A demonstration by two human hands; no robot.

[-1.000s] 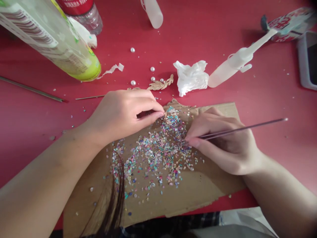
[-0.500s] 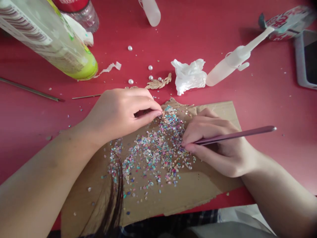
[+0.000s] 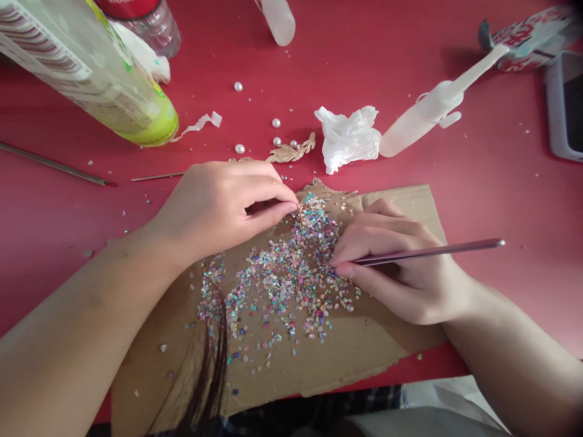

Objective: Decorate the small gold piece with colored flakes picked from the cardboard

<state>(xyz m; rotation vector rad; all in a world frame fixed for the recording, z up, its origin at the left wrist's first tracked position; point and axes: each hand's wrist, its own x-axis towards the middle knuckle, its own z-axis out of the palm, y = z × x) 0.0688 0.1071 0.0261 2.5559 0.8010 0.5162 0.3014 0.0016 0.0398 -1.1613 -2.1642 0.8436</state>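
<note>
Beside the right grip [image 3: 423, 282], holding tweezers [image 3: 455, 247], lie coloured chips [image 3: 282, 282].

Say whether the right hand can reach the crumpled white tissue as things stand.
Probably yes: nothing tall seems to stand between the right hand and the tissue, though it holds purple tweezers, which may hamper grasping.

Near the centre, the left hand's [image 3: 223, 206] fingers [image 3: 276, 212] cover part of a small piece [image 3: 312, 211], too fine to make out. Between three and four o'clock, the right hand [image 3: 416, 297] hides part of the tweezers [image 3: 432, 250]; what their tips touch is too small to tell. The edge crops the green-labelled bottle [image 3: 104, 79] at ten, the white bottle [image 3: 279, 23] at twelve. At seven, hair [image 3: 212, 370] veils some chips [image 3: 273, 279].
</note>
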